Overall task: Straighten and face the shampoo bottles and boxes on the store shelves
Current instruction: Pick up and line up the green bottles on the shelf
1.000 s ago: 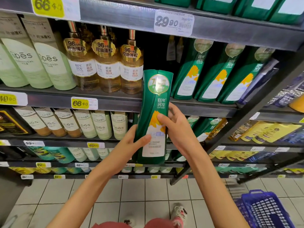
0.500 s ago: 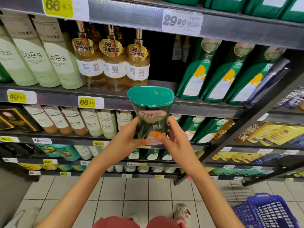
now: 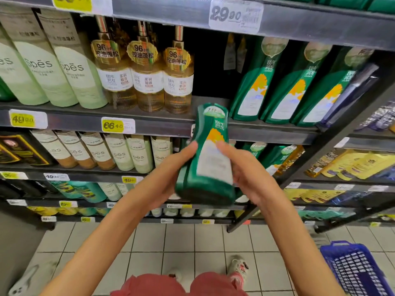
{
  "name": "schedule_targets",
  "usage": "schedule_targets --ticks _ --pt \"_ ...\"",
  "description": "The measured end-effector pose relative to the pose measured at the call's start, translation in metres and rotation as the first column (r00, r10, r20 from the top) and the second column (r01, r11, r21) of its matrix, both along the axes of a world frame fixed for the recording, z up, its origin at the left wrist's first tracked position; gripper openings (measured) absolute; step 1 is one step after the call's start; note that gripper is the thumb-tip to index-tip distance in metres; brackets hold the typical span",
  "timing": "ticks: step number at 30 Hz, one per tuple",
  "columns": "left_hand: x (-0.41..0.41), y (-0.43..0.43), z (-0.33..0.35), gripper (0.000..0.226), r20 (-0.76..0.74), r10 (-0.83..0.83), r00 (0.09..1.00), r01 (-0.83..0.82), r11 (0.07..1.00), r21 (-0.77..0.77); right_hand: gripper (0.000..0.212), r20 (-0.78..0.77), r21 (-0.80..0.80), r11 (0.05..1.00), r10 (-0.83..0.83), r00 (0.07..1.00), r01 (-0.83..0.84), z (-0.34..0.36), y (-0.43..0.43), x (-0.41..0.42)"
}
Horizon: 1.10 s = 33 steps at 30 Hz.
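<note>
the green bottle (image 3: 210, 159) has swung round: cap no longer tipped toward us, label up, top aimed at the shelf (image 3: 162, 126) gap, ready to reshelve. left hand (image 3: 168, 174) and right hand (image 3: 250, 176) both grip it.

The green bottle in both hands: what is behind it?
Behind the green bottle, held by the left hand and right hand, runs the grey shelf edge. A white tag shows at its left side, mostly covered. Products on the lower shelf directly behind are hidden.
</note>
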<state>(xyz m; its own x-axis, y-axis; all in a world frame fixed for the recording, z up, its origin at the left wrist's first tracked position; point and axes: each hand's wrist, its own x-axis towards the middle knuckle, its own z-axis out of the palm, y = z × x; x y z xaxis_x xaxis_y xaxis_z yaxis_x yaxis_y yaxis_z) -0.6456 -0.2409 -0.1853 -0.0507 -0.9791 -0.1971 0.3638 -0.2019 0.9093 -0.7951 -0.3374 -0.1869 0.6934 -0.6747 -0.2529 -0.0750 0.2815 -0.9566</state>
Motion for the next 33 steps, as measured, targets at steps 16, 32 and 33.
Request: schedule_targets --ticks 16,32,33 --pt "-0.006 -0.001 0.012 0.044 0.143 0.081 0.986 -0.083 0.997 0.006 0.057 0.081 0.108 0.994 0.018 0.997 -0.027 0.002 0.018 -0.008" --pt "0.011 -0.067 -0.01 0.027 0.544 0.341 0.767 -0.198 0.931 -0.305 0.054 -0.016 -0.514 0.804 -0.358 0.934 0.299 -0.011 -0.025 0.032" --pt "0.012 -0.073 -0.007 0.03 0.54 0.354 0.764 -0.206 0.926 -0.316 0.055 -0.018 -0.531 0.788 -0.378 0.926 0.312 -0.009 -0.029 0.034"
